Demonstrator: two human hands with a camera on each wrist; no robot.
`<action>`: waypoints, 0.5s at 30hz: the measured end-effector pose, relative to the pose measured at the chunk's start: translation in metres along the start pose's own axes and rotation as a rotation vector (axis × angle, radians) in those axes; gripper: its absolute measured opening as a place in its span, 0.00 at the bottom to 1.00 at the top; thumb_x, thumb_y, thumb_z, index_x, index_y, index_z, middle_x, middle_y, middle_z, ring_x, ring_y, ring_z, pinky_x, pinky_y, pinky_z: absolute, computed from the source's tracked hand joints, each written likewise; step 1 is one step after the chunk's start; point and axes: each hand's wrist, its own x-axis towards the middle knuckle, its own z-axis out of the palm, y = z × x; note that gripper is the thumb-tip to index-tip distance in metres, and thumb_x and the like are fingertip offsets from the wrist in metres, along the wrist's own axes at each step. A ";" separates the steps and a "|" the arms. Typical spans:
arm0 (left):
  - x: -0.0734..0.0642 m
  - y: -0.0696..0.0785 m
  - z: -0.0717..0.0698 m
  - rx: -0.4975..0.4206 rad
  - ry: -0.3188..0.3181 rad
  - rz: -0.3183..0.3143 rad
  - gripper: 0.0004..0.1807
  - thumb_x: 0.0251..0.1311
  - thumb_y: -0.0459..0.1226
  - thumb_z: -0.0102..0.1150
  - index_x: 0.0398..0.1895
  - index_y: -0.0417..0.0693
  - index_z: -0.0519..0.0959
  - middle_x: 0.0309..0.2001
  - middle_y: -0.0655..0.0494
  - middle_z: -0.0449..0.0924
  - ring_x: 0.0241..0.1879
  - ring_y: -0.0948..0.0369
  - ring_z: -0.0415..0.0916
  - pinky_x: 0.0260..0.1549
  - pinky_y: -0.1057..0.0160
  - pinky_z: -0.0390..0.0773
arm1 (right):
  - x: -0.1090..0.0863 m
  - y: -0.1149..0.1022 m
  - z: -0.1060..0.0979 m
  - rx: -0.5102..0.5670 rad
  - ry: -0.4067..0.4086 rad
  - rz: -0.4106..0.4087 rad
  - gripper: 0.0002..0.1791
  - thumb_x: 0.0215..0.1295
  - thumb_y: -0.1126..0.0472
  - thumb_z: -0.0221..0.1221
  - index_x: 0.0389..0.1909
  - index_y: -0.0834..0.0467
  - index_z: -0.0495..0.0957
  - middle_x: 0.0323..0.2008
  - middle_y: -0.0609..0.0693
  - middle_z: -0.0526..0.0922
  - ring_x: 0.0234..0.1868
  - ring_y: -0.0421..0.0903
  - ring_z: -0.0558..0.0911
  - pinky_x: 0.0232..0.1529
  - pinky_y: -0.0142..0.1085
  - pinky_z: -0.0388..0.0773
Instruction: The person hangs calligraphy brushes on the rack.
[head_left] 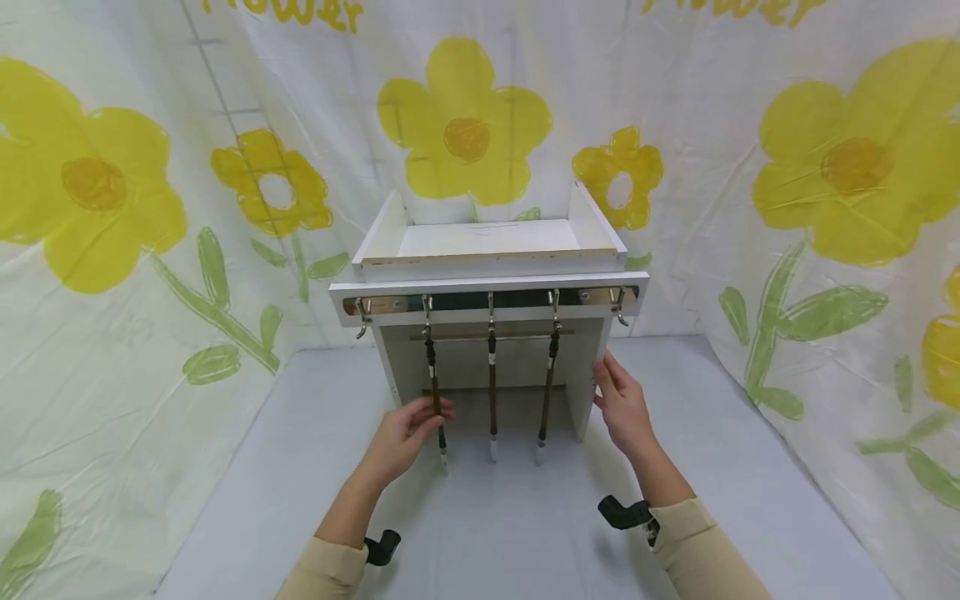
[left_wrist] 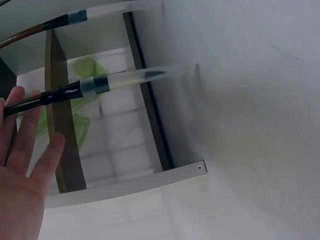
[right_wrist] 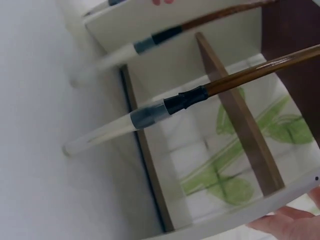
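Note:
Three calligraphy brushes with brown handles and clear-capped white tips hang from a row of metal hooks (head_left: pixel 491 302) in the head view. My left hand (head_left: pixel 401 435) pinches the handle of the left brush (head_left: pixel 435 392), thumb in front and fingers behind it. In the left wrist view, this brush (left_wrist: pixel 65 93) crosses the fingers, its capped tip pointing away. The middle brush (head_left: pixel 492 383) and the right brush (head_left: pixel 548 383) hang free. My right hand (head_left: pixel 622 406) rests its fingers against the outer side of the white shelf's right panel (head_left: pixel 592 375).
The white shelf unit (head_left: pixel 487 267) has an open tray on top and a thin wooden crossbar (head_left: pixel 517 336) behind the brushes. It stands on a pale cloth-covered surface (head_left: pixel 495 533). A flower-printed curtain (head_left: pixel 697 125) hangs behind and on both sides. Outer hooks (head_left: pixel 362 321) hold nothing.

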 end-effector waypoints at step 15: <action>-0.025 -0.011 -0.023 0.392 -0.141 -0.068 0.31 0.66 0.40 0.66 0.71 0.46 0.71 0.68 0.48 0.74 0.68 0.47 0.72 0.65 0.45 0.73 | -0.011 0.013 -0.033 -0.280 0.027 -0.179 0.28 0.81 0.47 0.46 0.77 0.47 0.61 0.76 0.51 0.64 0.72 0.57 0.70 0.65 0.53 0.73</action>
